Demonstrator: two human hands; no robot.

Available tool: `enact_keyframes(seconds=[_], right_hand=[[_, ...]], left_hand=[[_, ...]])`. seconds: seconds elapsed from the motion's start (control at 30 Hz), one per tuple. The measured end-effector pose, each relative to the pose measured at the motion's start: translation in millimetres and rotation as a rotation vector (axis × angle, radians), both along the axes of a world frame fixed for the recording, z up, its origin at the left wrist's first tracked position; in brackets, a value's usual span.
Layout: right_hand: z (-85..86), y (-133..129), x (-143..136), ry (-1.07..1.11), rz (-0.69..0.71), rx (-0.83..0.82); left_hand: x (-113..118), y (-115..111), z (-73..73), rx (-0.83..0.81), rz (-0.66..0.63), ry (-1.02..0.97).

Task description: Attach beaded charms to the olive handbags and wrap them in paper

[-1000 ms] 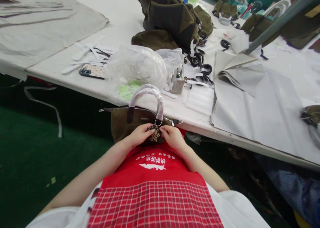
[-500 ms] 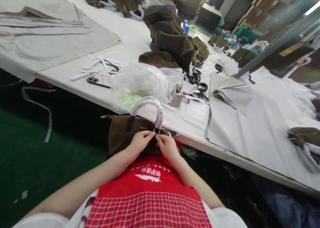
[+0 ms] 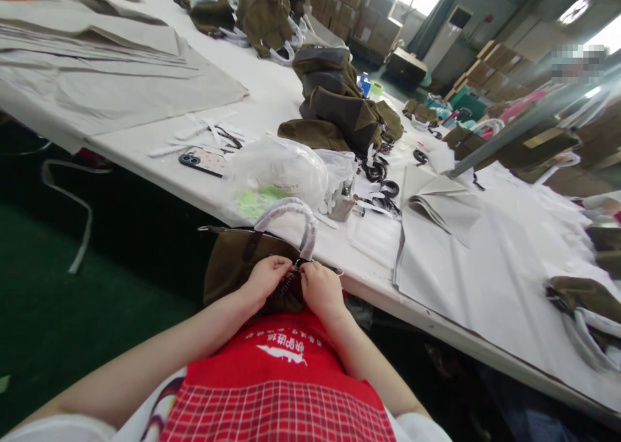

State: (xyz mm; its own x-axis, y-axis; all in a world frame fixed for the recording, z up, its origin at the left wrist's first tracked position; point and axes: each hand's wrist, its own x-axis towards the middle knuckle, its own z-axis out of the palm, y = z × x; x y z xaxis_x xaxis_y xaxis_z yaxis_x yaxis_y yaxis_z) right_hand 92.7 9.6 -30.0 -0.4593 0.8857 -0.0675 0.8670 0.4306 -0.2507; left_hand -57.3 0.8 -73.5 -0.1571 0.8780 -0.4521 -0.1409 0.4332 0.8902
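An olive-brown handbag (image 3: 228, 267) hangs upright between my body and the table edge. Its arched handle (image 3: 291, 209) is wrapped in whitish film, and a zip runs along the top. At the near right base of the handle, a small metal ring (image 3: 297, 265) sits between my fingertips. My left hand (image 3: 266, 277) pinches it from the left, thumb and forefinger together. From the right, my right hand (image 3: 321, 287) closes its fingers at the same spot, partly hiding the ring. A dark, ridged strip (image 3: 286, 285) dangles below the ring; its kind is unclear.
On the white table (image 3: 194, 196) just beyond lie a clear plastic bag (image 3: 276, 167), a phone (image 3: 201, 162) and a small metal box (image 3: 343, 206). Black straps (image 3: 376, 168) and stacked olive bags (image 3: 339, 112) are farther back. Grey sheets (image 3: 436, 235) cover the right side.
My view has tilted up slightly, showing more of the room. My hands have shifted a little at the ring, which is now more covered, and the dark ridged strip shows below it.
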Motion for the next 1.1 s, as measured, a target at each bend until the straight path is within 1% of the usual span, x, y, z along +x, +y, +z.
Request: enact_keyframes(seconds=[0.1, 0.17, 0.23, 0.3, 0.43, 0.57, 0.77, 0.83, 0.9, 0.97, 1.0, 1.07, 1.1], right_hand=[[-2.7, 1.6, -0.3, 0.091, -0.003, -0.043], [-3.1, 0.6, 1.2, 0.175, -0.013, -0.070], [-1.7, -1.2, 3.4, 0.244, -0.026, -0.082], [0.8, -2.8, 5.5, 0.306, -0.040, -0.081], [3.0, -1.8, 7.4, 0.382, -0.114, -0.094], [0.2, 2.5, 3.2, 0.403, -0.207, -0.083], [-2.0, 4.8, -3.2, 0.449, -0.217, -0.097], [-2.3, 3.9, -2.2, 0.517, -0.226, -0.101], [-2.5, 1.9, -0.5, 0.630, -0.253, -0.103], [-2.5, -0.5, 0.8, 0.746, -0.280, -0.107], [-2.7, -1.7, 1.1, 0.794, -0.285, -0.122], [-3.5, -3.1, 1.1, 0.875, -0.284, -0.185], [-4.2, -3.3, 0.9, 0.911, -0.283, -0.230]], left_hand=[[-7.3, 2.7, 1.7, 0.014, -0.085, 0.048], [-11.7, 4.2, 4.6, 0.038, -0.167, 0.089], [-13.8, 5.0, 7.7, 0.074, -0.244, 0.122], [-13.5, 5.0, 9.7, 0.118, -0.285, 0.145], [-9.1, 2.5, 8.8, 0.191, -0.289, 0.172], [-6.7, -1.0, 7.0, 0.258, -0.294, 0.219], [-5.1, -4.1, 6.6, 0.262, -0.252, 0.255], [-4.5, -5.8, 7.6, 0.250, -0.249, 0.235], [-4.8, -8.0, 11.6, 0.270, -0.206, 0.272], [-6.4, -10.1, 19.0, 0.352, -0.145, 0.403], [-7.3, -10.9, 23.5, 0.408, -0.141, 0.478], [-8.9, -11.8, 31.7, 0.502, -0.209, 0.570], [-9.4, -11.7, 34.8, 0.531, -0.263, 0.573]])
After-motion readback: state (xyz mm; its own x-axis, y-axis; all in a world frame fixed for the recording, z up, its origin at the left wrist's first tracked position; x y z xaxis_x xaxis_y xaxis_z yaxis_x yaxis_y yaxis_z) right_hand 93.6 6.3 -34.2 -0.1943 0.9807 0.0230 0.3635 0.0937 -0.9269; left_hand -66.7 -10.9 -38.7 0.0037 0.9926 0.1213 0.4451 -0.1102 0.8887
